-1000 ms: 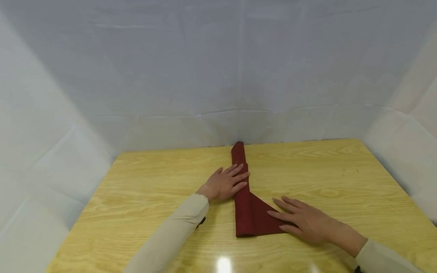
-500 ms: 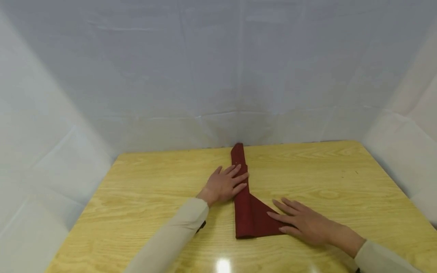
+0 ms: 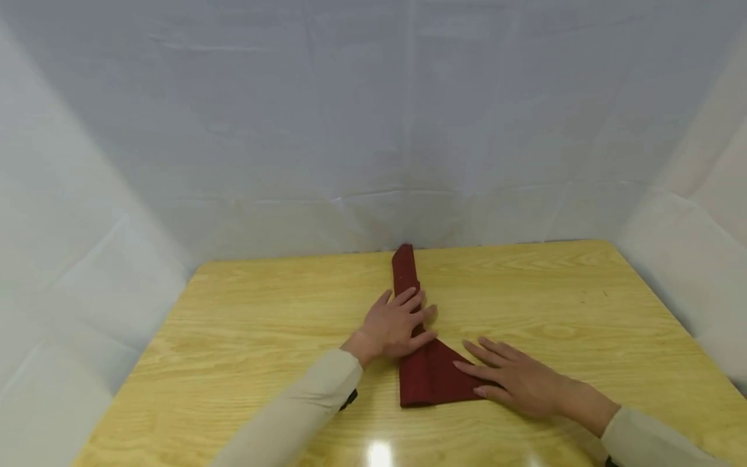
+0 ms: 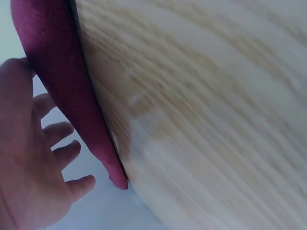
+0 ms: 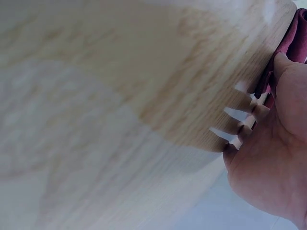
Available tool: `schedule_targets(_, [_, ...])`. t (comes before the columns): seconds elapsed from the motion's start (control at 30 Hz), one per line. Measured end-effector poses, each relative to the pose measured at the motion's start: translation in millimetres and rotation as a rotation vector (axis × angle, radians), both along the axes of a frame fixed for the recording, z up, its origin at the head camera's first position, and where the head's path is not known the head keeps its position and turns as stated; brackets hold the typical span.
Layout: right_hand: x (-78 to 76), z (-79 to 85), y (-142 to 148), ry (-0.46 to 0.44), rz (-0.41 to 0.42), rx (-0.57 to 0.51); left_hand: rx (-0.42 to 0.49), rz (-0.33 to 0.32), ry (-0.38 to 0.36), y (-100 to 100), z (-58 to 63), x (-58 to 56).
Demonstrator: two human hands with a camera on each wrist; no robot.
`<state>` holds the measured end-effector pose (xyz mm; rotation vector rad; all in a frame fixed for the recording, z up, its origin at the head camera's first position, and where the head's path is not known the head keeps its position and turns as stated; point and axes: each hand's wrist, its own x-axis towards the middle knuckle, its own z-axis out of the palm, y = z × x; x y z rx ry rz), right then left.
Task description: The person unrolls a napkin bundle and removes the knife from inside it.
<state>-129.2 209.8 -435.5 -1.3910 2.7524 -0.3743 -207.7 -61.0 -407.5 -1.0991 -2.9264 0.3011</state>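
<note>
A dark red cloth (image 3: 415,383), folded into a long narrow strip, lies on the wooden table with a triangular flap (image 3: 452,376) spreading from its near right side. Across the middle of the strip rests my left hand (image 3: 392,329), fingers spread and fairly straight, fingertips reaching past its right edge. My right hand (image 3: 525,383) lies flat at the flap's right tip, its fingertips on the fabric and covering that corner. The left wrist view shows the strip's thick side (image 4: 67,81) beside the spread fingers. A rolled end of the cloth (image 5: 298,40) appears above the thumb in the right wrist view.
The light wooden table (image 3: 262,311) reaches back to a pale sheet wall (image 3: 292,130), and the strip's far end lies close to that wall. More white sheeting (image 3: 58,272) stands along the left and right sides.
My left hand has shifted slightly right and nearer along the strip, its fingertips now past the edge. My right hand and the cloth stay about the same.
</note>
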Motion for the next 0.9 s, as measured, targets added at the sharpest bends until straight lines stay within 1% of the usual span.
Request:
schedule_targets(0.17, [-1.5, 1.6, -1, 0.009, 0.01, 0.005, -0.019, -0.01, -0.047, 2, 0.7, 3.5])
schedule_targets(0.3, [-2.0, 3.0, -1, 0.023, 0.011, 0.009, -0.023, -0.017, -0.069, 2, 0.4, 3.9])
schedule_targets(0.5, [-1.0, 1.2, -2, -0.01, 0.012, -0.01, -0.011, -0.007, -0.103, -2, -0.7, 6.1])
schedule_targets(0.7, [-2.5, -4.0, -1, 0.009, 0.016, -0.024, 0.018, 0.0, -0.102, -9, -1.6, 5.6])
schedule_targets(0.9, [-1.9, -1.6, -4, -0.012, 0.007, -0.02, 0.044, -0.006, -0.092, -18, -1.9, 5.6])
